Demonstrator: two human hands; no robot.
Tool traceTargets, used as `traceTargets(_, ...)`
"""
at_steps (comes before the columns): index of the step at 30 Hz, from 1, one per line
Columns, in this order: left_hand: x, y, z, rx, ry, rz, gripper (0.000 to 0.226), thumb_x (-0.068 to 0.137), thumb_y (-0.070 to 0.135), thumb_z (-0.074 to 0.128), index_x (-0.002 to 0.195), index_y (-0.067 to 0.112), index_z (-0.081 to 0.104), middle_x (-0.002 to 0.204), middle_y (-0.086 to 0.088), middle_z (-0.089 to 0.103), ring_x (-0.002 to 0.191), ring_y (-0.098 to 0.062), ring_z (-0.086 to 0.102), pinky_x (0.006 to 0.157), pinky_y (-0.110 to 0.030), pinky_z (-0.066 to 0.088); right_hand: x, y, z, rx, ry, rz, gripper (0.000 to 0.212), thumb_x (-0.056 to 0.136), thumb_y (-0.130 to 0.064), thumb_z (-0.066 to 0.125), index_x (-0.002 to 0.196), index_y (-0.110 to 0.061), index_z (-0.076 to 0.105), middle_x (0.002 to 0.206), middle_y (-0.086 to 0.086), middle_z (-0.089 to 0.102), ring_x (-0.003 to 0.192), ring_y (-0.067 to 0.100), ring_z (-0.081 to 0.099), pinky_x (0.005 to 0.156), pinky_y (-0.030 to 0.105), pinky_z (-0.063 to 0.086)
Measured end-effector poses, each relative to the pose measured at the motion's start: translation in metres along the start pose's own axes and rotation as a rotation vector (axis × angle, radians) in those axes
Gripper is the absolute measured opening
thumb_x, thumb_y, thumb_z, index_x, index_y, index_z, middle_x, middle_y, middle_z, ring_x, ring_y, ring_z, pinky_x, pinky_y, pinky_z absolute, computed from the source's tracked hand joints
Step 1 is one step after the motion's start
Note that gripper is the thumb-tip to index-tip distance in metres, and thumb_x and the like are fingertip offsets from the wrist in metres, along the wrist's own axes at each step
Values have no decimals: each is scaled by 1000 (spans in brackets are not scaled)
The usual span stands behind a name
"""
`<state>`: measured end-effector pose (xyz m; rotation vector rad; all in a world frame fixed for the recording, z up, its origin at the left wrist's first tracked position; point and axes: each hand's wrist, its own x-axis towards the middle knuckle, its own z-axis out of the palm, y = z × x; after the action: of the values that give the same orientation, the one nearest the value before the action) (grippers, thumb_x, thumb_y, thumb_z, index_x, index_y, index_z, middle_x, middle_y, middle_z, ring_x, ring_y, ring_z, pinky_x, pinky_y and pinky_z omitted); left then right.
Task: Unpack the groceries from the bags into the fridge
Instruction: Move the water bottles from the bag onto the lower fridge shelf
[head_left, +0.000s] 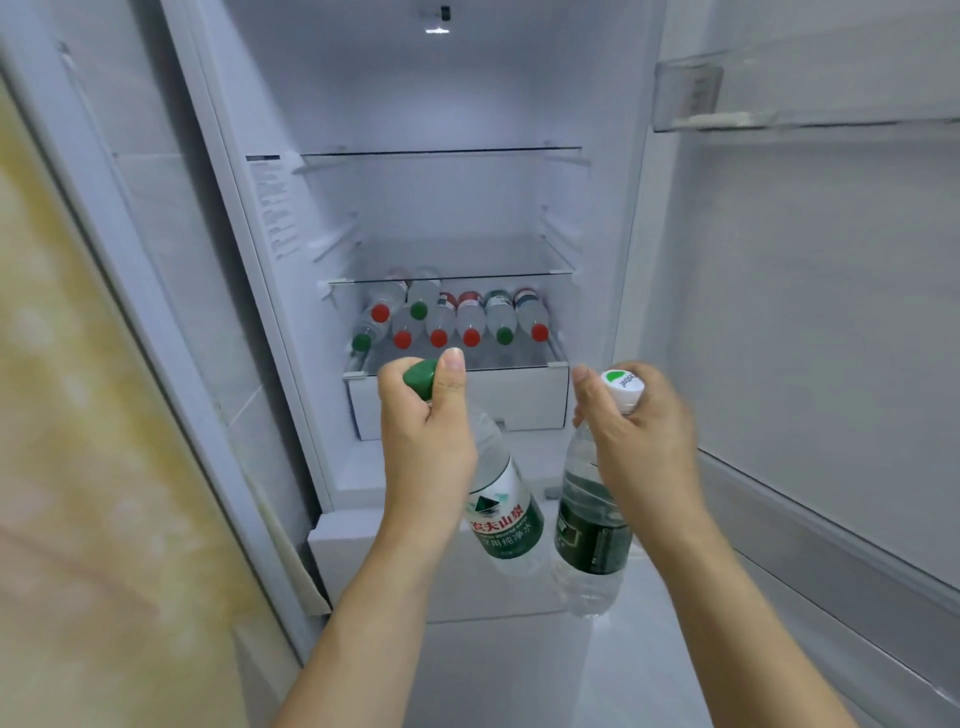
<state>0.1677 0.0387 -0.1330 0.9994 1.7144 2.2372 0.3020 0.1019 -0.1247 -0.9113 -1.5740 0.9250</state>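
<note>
My left hand (423, 431) grips the neck of a green-capped water bottle (506, 514) with a green label, which hangs down and tilts right. My right hand (636, 436) grips a white-capped water bottle (589, 530) with a dark green label by its neck. Both bottles hang in front of the open fridge (441, 208). Several water bottles (452, 319) with red and green caps lie side by side on the lower shelf, caps facing me.
Two glass shelves (441, 150) higher up hold nothing. A white drawer (519, 400) sits under the bottle shelf. The open fridge door (810, 312) with a door bin (779, 93) stands on the right. A yellowish wall (78, 467) is on the left.
</note>
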Motion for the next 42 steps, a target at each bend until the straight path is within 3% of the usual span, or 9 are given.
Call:
traceTargets(5,37,-21,-6,14,19,-12,14,96,43,51,92,32,45,101,-16,62,81,-13,56,74,-19,46,27,10,39,-14,-23,19,30,87,-51,59,81,-21,56,73,3,66,60,16,57,55,37,52)
traceTargets(9,73,-36,-13,19,-4,-1,14,95,45,53,91,33,45,101,-17,62,82,-13,56,76,-21,48,48,14,72,-26,-21,10,30,88,-49,59,80,-20,56,73,3,66,56,11,54,52,32,49)
traceTargets(12,99,-49,-19,21,-7,17,14,95,44,52,93,33,45,101,-13,62,82,-9,56,74,-13,45,63,18,93,-16,-6,9,30,87,-49,59,79,-21,56,73,2,66,52,6,51,48,25,46)
traceTargets(18,139,-69,-16,-22,6,102,11,96,36,53,94,29,45,96,-12,61,81,-5,54,73,-8,41,87,29,122,-41,8,43,27,88,-49,58,82,-24,56,75,1,66,62,14,59,55,34,53)
traceTargets(23,159,-78,0,-34,45,218,9,98,24,53,95,25,44,79,12,51,71,4,50,72,-11,41,114,44,136,-78,13,53,29,89,-50,57,80,-22,55,76,2,65,63,16,58,58,38,53)
traceTargets(28,181,-88,16,-38,57,326,10,98,20,53,98,23,44,80,24,58,75,3,54,74,-10,41,140,60,145,-67,27,41,32,89,-46,59,80,-16,56,72,2,62,60,12,55,56,31,47)
traceTargets(35,213,-117,38,27,-54,567,11,98,23,52,104,22,43,91,0,58,83,-15,59,79,-20,45,164,90,166,-81,-4,49,28,90,-47,58,79,-22,53,72,-3,60,61,8,52,52,17,37)
traceTargets(39,235,-136,53,2,-77,671,14,98,35,50,106,27,43,94,-9,56,84,-25,58,78,-34,50,175,107,176,-93,-3,72,32,89,-49,57,80,-18,55,72,-1,61,60,10,53,50,15,38)
traceTargets(42,251,-147,64,2,-103,765,17,99,34,49,107,20,46,92,-13,57,84,-31,58,78,-47,50,183,118,181,-94,17,81,33,89,-47,57,80,-16,56,71,1,63,58,10,55,49,12,40)
